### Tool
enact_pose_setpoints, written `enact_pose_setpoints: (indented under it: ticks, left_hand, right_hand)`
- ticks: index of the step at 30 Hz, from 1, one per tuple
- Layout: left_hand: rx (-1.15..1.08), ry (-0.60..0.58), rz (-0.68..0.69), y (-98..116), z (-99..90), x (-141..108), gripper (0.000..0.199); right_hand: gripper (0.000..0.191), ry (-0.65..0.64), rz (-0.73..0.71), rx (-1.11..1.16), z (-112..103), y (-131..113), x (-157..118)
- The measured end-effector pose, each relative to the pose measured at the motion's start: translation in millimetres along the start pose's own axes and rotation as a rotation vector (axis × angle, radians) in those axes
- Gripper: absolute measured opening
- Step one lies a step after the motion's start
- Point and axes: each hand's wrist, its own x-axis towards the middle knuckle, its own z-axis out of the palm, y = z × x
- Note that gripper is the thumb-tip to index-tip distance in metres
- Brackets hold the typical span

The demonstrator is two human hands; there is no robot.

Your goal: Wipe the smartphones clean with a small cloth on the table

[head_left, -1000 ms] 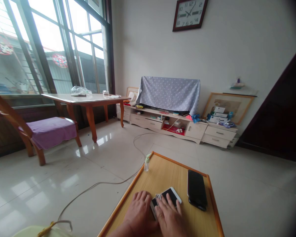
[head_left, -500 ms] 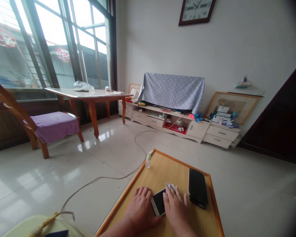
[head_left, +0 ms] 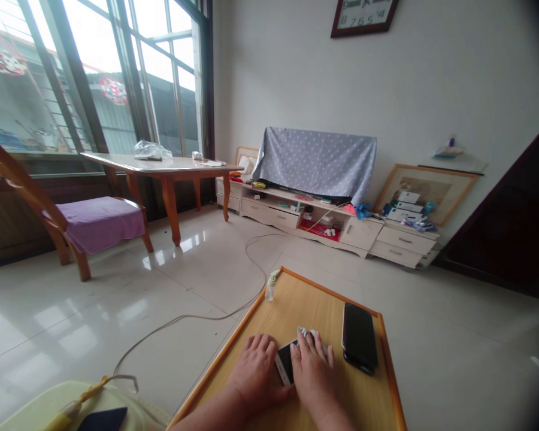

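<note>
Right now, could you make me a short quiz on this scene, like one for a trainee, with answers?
1. Multiple choice: what does the small clear bottle stand on?
A) the chair seat
B) the low wooden table
C) the television cabinet

2. True or false: the black phone-like device lies to the right of the white phone.

3. Fill the gap: the pale wipe or cloth pokes out from beneath the fingers of the ____ hand.

Key: 1. B; 2. true; 3. right, as the right hand lies over it.
</note>
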Motion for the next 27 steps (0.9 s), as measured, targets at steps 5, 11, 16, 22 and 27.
enact_pose_setpoints:
  ticks: [5,11,16,22,27]
  left_hand:
    - [0.007,-0.007,0.017,-2,2.0,0,0.044]
    - [0.007,-0.004,0.017,-2,2.4,0,0.050]
    - [0.001,0.001,0.002,-2,1.8,0,0.059]
    - [0.049,-0.050,0.035,-4,1.4,1,0.030]
    - [0.054,-0.063,0.020,-4,-0.7,0,0.033]
  right_hand:
    - [0.055,-0.079,-0.149,0.110,0,-12,-17]
    - [0.051,-0.050,-0.131,0.064,3,-4,-16]
    - [0.054,-0.019,0.004,0.034,0,4,-2]
    - [0.049,-0.107,-0.281,0.173,11,-14,-42]
    - [0.044,-0.071,-0.292,0.145,21,-1,-60]
